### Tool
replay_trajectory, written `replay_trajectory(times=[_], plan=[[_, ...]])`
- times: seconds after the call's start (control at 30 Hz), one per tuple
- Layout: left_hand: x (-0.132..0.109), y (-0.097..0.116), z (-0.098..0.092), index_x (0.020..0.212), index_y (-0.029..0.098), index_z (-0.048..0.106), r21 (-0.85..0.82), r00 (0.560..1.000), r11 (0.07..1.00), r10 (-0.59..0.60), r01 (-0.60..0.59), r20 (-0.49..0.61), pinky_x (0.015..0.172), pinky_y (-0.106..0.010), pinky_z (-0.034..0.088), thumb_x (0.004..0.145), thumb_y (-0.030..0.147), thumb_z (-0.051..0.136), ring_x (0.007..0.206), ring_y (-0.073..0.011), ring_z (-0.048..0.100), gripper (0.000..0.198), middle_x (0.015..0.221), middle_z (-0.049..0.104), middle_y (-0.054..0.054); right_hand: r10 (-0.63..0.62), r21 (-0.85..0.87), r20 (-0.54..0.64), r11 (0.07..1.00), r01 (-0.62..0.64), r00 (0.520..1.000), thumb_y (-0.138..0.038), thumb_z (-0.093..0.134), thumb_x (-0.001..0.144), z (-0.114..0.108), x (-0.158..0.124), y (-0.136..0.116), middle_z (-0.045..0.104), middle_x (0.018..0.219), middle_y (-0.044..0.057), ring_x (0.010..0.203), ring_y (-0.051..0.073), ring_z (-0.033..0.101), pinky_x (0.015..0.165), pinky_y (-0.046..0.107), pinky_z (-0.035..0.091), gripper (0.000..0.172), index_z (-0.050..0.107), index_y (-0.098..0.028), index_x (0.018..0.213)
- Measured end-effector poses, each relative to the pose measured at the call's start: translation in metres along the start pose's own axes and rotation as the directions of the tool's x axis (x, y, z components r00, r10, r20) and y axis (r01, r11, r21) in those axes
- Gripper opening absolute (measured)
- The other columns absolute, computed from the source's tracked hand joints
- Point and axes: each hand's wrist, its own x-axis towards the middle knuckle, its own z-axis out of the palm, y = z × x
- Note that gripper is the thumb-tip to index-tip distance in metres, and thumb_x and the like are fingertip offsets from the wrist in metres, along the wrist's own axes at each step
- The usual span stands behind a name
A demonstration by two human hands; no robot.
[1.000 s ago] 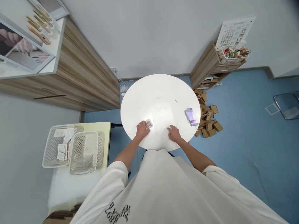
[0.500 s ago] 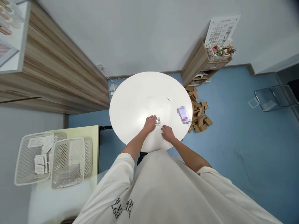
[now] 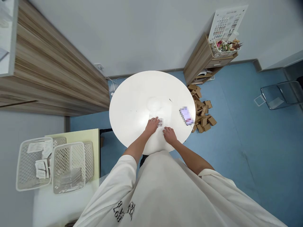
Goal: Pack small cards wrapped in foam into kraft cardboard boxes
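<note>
A small clear tray [image 3: 160, 122] with several small dark pieces in it lies near the front of the round white table [image 3: 132, 94]. My left hand [image 3: 151, 125] is closed on the left side of this tray, its fingers covering that edge. What the pieces are is too small to tell. Just below and right of the tray, my right hand [image 3: 169, 135] rests low over the tabletop, fingers loosely bent with thumb and fingertips apart. Nothing shows in it.
A blurred-out purple phone-like object [image 3: 186, 116] lies at the table's right edge. Brown cardboard boxes [image 3: 203, 118] are heaped on the floor beyond. White plastic baskets [image 3: 68, 167] stand on a side table at left. A wooden cabinet [image 3: 59, 69] rises at far left.
My view has shifted slightly. Both hands stay almost where they were, the left at the tray and the right beside it.
</note>
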Motion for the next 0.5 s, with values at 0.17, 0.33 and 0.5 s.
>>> replay_trajectory(times=[0.17, 0.33, 0.5], plan=[[-0.003, 0.002, -0.008, 0.131, 0.025, 0.047, -0.087, 0.999, 0.995, -0.052, 0.053, 0.018, 0.110, -0.050, 0.034, 0.091, 0.029, 0.058, 0.142, -0.0335, 0.037, 0.042, 0.163, 0.027, -0.011, 0.039, 0.019, 0.010, 0.999, -0.039, 0.999, -0.012, 0.046, 0.090, -0.006, 0.005, -0.003, 0.054, 0.134, 0.015, 0.119, 0.032, 0.045, 0.098, 0.044, 0.036, 0.033, 0.062, -0.020, 0.118], [-0.022, 0.002, -0.009, 0.133, 0.020, 0.045, -0.162, 0.998, 0.985, -0.053, 0.058, 0.039, 0.116, -0.048, 0.029, 0.082, 0.063, 0.065, 0.148, -0.0330, 0.028, 0.070, 0.163, 0.020, -0.016, 0.071, 0.198, -0.059, 0.978, -0.058, 0.996, -0.018, 0.044, 0.093, -0.024, 0.010, 0.004, 0.063, 0.108, 0.011, 0.101, 0.025, 0.054, 0.093, 0.037, 0.037, 0.018, 0.058, -0.019, 0.103], [-0.050, 0.004, 0.000, 0.128, 0.018, 0.048, -0.096, 0.993, 0.995, -0.018, 0.029, 0.114, 0.119, -0.052, 0.024, 0.071, 0.054, 0.078, 0.151, -0.0374, 0.019, 0.074, 0.164, 0.015, -0.019, 0.038, 0.289, -0.003, 0.957, -0.036, 0.999, -0.021, 0.045, 0.091, -0.039, 0.010, 0.010, 0.064, 0.090, 0.004, 0.084, 0.021, 0.056, 0.083, 0.032, 0.038, 0.010, 0.054, -0.021, 0.094]])
